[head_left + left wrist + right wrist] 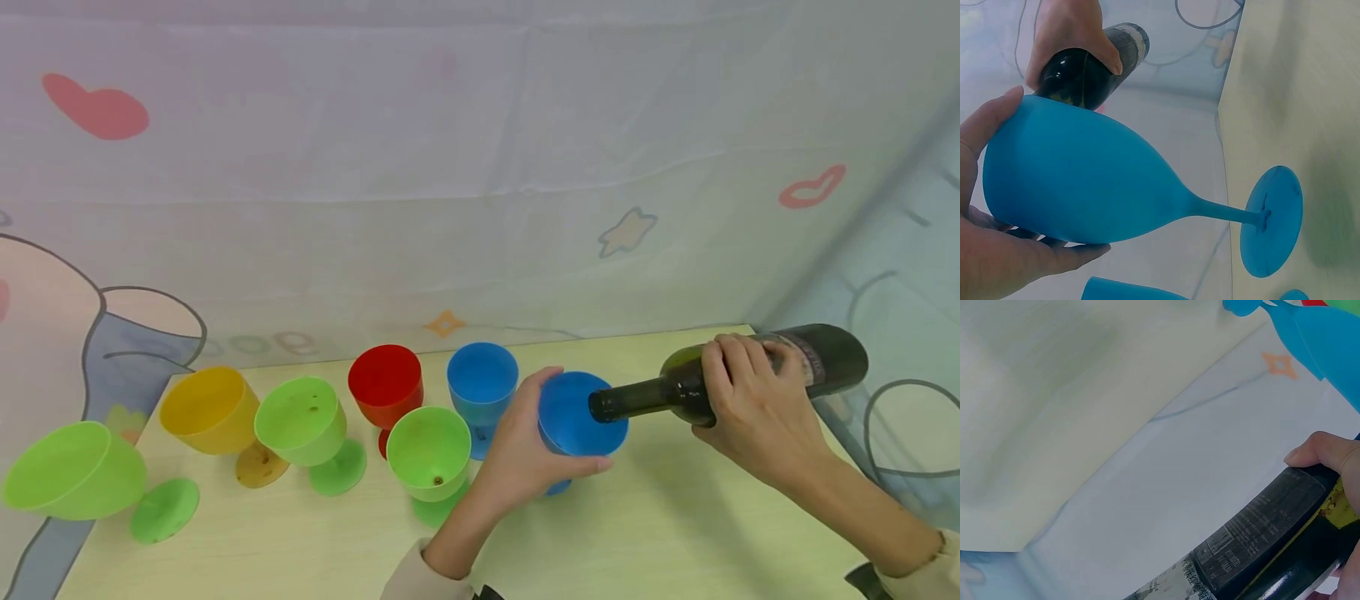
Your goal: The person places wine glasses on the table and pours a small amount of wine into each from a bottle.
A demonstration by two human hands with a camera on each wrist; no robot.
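Observation:
My left hand (517, 458) grips the bowl of a blue plastic goblet (573, 417), thumb on one side and fingers on the other. In the left wrist view the goblet's stem and round foot (1272, 222) show close to the table. My right hand (757, 408) holds a dark green wine bottle (828, 362) around its body, tipped so the neck points left. The bottle's mouth overlaps the goblet's rim in the head view. No liquid shows at the mouth. A printed label (1254, 525) shows on the bottle in the right wrist view.
Left of the held goblet stand a second blue goblet (480, 375), a red one (384, 379), a yellow one (210, 408) and several green ones (427, 450). A patterned cloth (450, 167) hangs behind the pale table (637, 533). The table's right edge runs under my right arm.

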